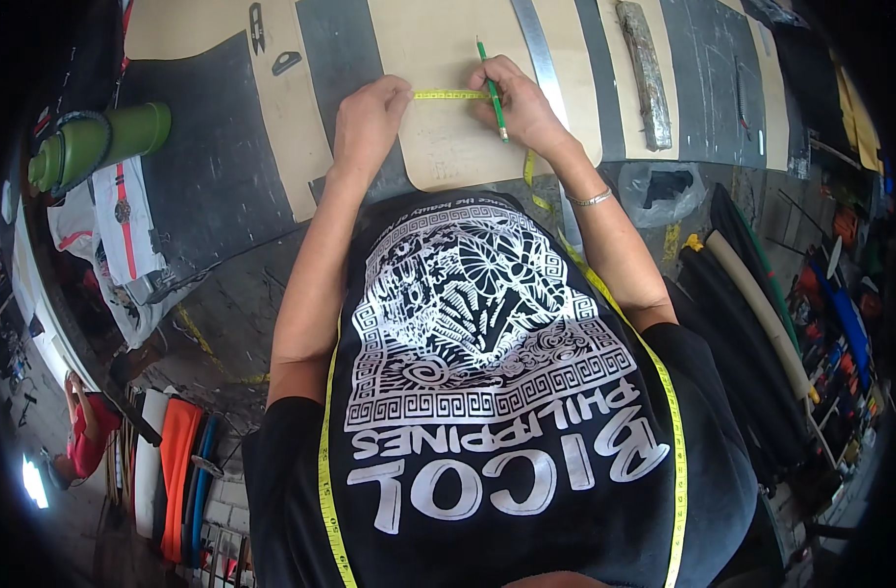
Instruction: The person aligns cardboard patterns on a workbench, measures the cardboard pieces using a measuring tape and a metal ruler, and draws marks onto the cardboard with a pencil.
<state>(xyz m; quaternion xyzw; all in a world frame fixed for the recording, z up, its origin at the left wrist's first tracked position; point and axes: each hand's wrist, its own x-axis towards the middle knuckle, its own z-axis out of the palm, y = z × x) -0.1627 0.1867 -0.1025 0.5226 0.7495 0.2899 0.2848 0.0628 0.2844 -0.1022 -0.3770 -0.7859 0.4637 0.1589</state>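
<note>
A yellow tape measure (450,95) stretches flat across a tan sheet with rounded corners (458,157) on the dark work table. Its left end is pinched between thumb and fingers of my left hand (370,122). My right hand (524,110) grips the tape farther right and also holds a green pencil (492,93), tilted with its dark tip pointing away from me. From there the tape runs down beside my right forearm and loops over my shoulders. Just right of the sheet's middle, a long metal ruler (536,44) lies partly behind my right hand.
Black thread snips (258,27) and a small dark tool (286,63) lie on a tan strip. A long weathered bar (644,73) rests at right. A green bottle (124,137) and a wristwatch (124,211) sit left. Material rolls (752,294) stand right. A person in red (90,436) is lower left.
</note>
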